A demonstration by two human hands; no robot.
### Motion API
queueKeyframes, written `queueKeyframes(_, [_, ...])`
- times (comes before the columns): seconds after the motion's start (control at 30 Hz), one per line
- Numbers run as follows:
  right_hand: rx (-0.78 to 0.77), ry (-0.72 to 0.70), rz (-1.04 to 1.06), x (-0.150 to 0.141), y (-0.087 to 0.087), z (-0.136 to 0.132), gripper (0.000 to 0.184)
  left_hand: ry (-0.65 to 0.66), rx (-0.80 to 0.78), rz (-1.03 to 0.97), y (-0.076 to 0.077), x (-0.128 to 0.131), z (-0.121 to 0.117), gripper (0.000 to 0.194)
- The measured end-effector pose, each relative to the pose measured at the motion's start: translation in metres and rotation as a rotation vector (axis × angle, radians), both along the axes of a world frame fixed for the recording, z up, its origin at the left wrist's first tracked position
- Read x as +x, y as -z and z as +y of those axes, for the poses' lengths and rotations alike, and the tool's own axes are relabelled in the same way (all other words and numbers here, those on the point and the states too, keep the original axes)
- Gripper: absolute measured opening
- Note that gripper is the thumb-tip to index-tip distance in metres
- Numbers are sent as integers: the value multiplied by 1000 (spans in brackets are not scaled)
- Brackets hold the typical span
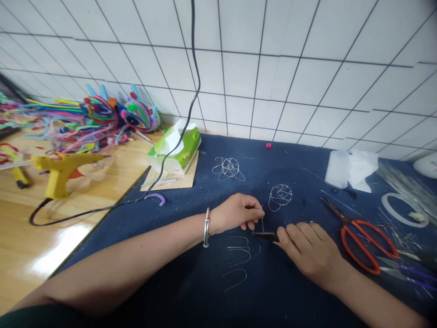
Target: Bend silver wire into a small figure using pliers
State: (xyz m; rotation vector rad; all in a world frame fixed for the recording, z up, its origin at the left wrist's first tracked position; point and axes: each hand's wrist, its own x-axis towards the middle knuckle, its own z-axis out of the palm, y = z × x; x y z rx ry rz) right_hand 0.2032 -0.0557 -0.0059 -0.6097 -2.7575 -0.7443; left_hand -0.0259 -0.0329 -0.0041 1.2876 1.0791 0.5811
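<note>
My left hand (241, 213) pinches a short thin wire (262, 224) between thumb and fingertips, above the dark blue cloth. In my right hand (309, 248) are pliers (266, 236), gripped with the slim dark jaws pointing left at the wire's lower end. Whether the jaws are closed on the wire is too small to tell. Just below the hands lie several U-shaped bent wires (235, 275). Beyond them rest two round wire shapes, one (229, 167) with loops around it and another (281, 196) with small beads.
Orange-handled scissors (355, 234), purple-handled scissors (406, 271), a white tape ring (389, 214) and loose wires lie at right. At left are a yellow glue gun (59, 175), a green tissue pack (179, 148) and colourful pipe cleaners (75, 132). A black cable (194, 59) hangs across.
</note>
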Motion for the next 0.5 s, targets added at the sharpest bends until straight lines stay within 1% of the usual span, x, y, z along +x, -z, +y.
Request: queueKeyframes(0.5, [18,-11,20,1,3,0,27,17,-10,19,0,-1,1,19])
